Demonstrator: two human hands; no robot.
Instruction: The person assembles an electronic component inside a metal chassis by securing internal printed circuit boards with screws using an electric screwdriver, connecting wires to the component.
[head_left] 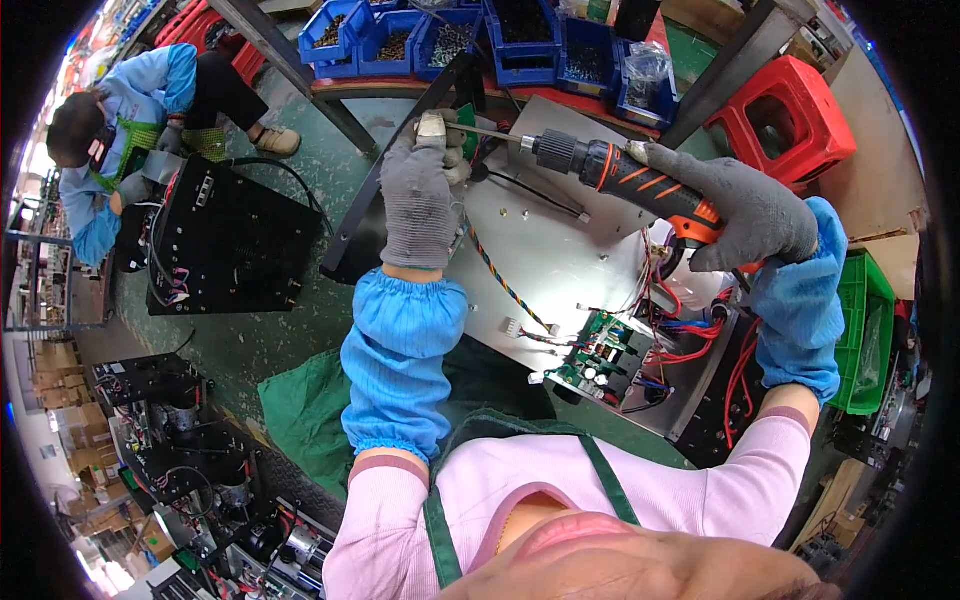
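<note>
My right hand (750, 205), in a grey glove, is wrapped round an orange and black power screwdriver (640, 185). Its long bit (485, 132) points left. At the bit's far end, my gloved left hand (418, 195) has its fingers curled together beside the edge of a black panel (365, 225); what they pinch is hidden. Just behind those fingers stands a small green board (466, 128). Below the tool lies a bare metal plate (540, 270), crossed by a braided multicoloured cable (492, 265). A green circuit board with components (605, 350) sits at the plate's near right.
Blue bins of small hardware (445, 45) line a red-topped bench beyond the plate. Red stools (800, 125) and a green crate (862, 345) stand to the right. Leftward, another person (130, 130) sits by a black unit (235, 240). Red wires (690, 345) bunch at the plate's right.
</note>
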